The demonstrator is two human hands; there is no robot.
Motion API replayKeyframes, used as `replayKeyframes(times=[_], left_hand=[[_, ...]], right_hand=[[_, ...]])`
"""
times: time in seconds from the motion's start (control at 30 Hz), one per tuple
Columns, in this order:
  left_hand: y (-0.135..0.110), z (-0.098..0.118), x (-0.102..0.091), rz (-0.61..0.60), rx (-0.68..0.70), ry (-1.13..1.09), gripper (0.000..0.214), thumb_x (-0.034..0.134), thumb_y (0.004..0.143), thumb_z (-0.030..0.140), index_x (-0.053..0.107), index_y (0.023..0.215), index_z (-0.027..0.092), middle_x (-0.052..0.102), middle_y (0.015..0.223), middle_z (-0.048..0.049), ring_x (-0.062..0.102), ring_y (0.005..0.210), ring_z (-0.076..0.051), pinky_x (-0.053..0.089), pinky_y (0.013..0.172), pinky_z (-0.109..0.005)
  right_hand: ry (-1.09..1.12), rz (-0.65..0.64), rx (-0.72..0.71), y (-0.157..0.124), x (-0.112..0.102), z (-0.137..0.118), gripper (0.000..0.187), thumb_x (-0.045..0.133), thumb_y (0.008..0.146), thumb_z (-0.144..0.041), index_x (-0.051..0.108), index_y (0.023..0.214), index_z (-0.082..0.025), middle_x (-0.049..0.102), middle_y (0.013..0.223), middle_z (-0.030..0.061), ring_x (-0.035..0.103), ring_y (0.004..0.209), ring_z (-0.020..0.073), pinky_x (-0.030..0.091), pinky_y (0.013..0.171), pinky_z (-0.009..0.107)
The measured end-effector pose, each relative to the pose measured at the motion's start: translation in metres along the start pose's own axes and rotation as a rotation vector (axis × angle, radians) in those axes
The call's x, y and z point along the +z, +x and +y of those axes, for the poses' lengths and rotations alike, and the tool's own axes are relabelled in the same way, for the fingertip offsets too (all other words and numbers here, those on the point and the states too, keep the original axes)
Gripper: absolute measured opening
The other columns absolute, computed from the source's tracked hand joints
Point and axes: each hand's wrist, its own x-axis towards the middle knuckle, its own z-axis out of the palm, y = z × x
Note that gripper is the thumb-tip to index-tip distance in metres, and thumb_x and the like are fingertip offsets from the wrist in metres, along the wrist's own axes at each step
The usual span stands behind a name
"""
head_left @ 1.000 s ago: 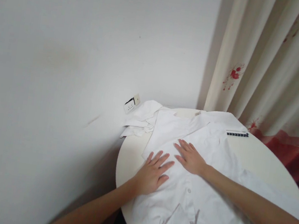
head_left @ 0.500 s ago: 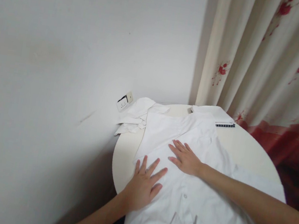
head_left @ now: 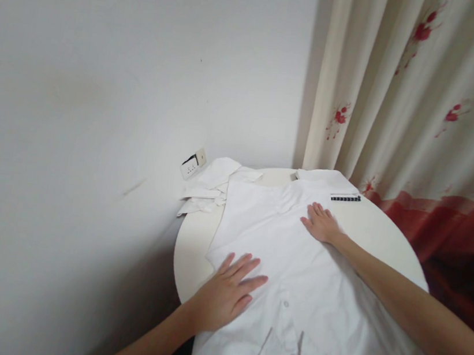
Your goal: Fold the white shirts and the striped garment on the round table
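Observation:
A white buttoned shirt [head_left: 279, 253] lies spread over a round white table [head_left: 186, 252], with a button and its collar-like folded edges towards me. My left hand [head_left: 228, 293] rests flat on the shirt's left part, fingers spread. Farther off, near the upper right of the cloth, my right hand [head_left: 322, 223] lies palm down with its fingers stretched out. Neither hand grips the fabric. The shirt's near edge hangs past the front of the table.
Crumpled white cloth or paper [head_left: 214, 183] sits at the table's back left, by the wall socket [head_left: 189, 167]. A white notebook-like item [head_left: 328, 179] with a black-and-white striped edge lies at the back right. A flowered curtain [head_left: 386, 104] hangs behind.
My right hand has slid away from me and to the right, smoothing the cloth. My left hand stays at nearly the same place. The view has shifted slightly.

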Motion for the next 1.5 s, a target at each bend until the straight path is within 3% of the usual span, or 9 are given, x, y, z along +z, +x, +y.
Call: replayKeyframes(times=[0.1, 0.27, 0.4, 0.63, 0.83, 0.93, 1.07, 1.23, 1.5], left_hand=[[0.003, -0.015, -0.004, 0.016, 0.000, -0.068, 0.049, 0.047, 0.102, 0.028, 0.043, 0.150, 0.031, 0.043, 0.157, -0.0040, 0.031, 0.149, -0.025, 0.024, 0.122, -0.053], [0.007, -0.079, -0.003, 0.256, -0.396, -0.197, 0.037, 0.039, 0.101, 0.026, 0.061, 0.129, 0.018, 0.066, 0.128, -0.0094, 0.058, 0.123, -0.021, 0.043, 0.110, -0.043], [0.002, -0.114, -0.001, 0.240, -0.626, -0.329, 0.027, 0.048, 0.092, 0.029, 0.069, 0.105, 0.016, 0.071, 0.096, -0.0071, 0.065, 0.086, -0.020, 0.052, 0.086, -0.035], [-0.015, -0.118, -0.007, 0.114, -0.498, -0.644, 0.036, 0.049, 0.094, 0.039, 0.066, 0.118, 0.019, 0.066, 0.082, -0.0007, 0.059, 0.076, -0.017, 0.046, 0.073, -0.029], [-0.018, -0.133, -0.007, 0.002, -0.486, -0.733, 0.041, 0.058, 0.087, 0.031, 0.061, 0.125, 0.016, 0.059, 0.072, 0.0033, 0.054, 0.065, -0.013, 0.042, 0.065, -0.025], [-0.014, -0.124, -0.011, 0.002, -0.496, -0.496, 0.037, 0.058, 0.088, 0.028, 0.063, 0.124, 0.020, 0.064, 0.081, 0.0004, 0.060, 0.075, -0.016, 0.048, 0.076, -0.030], [-0.003, -0.081, -0.012, 0.205, -0.360, -0.201, 0.037, 0.047, 0.097, 0.023, 0.059, 0.131, 0.020, 0.063, 0.126, -0.0108, 0.057, 0.120, -0.024, 0.042, 0.107, -0.043], [0.000, -0.027, 0.004, 0.017, -0.121, -0.182, 0.044, 0.044, 0.103, 0.037, 0.047, 0.146, 0.030, 0.042, 0.157, -0.0055, 0.033, 0.148, -0.024, 0.024, 0.122, -0.048], [-0.006, -0.019, 0.004, -0.080, -0.153, -0.161, 0.065, 0.055, 0.095, 0.055, 0.038, 0.153, 0.033, 0.029, 0.164, -0.0039, 0.018, 0.153, -0.031, 0.014, 0.123, -0.055]], right_hand=[[-0.017, -0.005, 0.033, 0.002, 0.003, 0.002, 0.074, 0.027, 0.100, -0.056, 0.038, 0.150, -0.004, 0.025, 0.162, 0.0244, 0.019, 0.152, 0.0342, 0.018, 0.120, 0.054], [-0.056, -0.003, 0.029, 0.001, 0.005, 0.003, 0.071, 0.025, 0.100, -0.055, 0.039, 0.150, -0.007, 0.027, 0.162, 0.0226, 0.021, 0.151, 0.0329, 0.020, 0.120, 0.054], [-0.073, 0.011, 0.022, 0.002, 0.008, 0.006, 0.068, 0.025, 0.101, -0.054, 0.039, 0.149, -0.009, 0.030, 0.161, 0.0219, 0.023, 0.151, 0.0327, 0.022, 0.119, 0.055], [-0.093, 0.016, 0.011, 0.001, 0.009, 0.007, 0.067, 0.025, 0.101, -0.053, 0.042, 0.148, -0.009, 0.032, 0.160, 0.0222, 0.026, 0.150, 0.0340, 0.024, 0.118, 0.055], [-0.077, 0.033, 0.010, 0.000, 0.011, 0.010, 0.068, 0.026, 0.100, -0.055, 0.042, 0.148, -0.010, 0.033, 0.160, 0.0217, 0.028, 0.149, 0.0338, 0.025, 0.118, 0.056], [-0.076, 0.041, -0.008, 0.002, 0.014, 0.014, 0.067, 0.027, 0.100, -0.055, 0.042, 0.147, -0.009, 0.034, 0.159, 0.0225, 0.028, 0.148, 0.0342, 0.026, 0.117, 0.057], [-0.078, 0.052, -0.019, 0.004, 0.017, 0.018, 0.068, 0.027, 0.100, -0.055, 0.042, 0.147, -0.009, 0.036, 0.158, 0.0230, 0.030, 0.148, 0.0342, 0.027, 0.116, 0.057], [-0.096, 0.064, -0.028, 0.004, 0.016, 0.020, 0.065, 0.028, 0.100, -0.055, 0.044, 0.145, -0.012, 0.038, 0.157, 0.0214, 0.032, 0.147, 0.0338, 0.028, 0.115, 0.056], [-0.046, 0.157, 0.050, -0.001, 0.006, 0.014, 0.050, 0.038, 0.097, -0.047, 0.053, 0.134, -0.016, 0.046, 0.149, 0.0206, 0.038, 0.140, 0.0348, 0.034, 0.110, 0.054]])
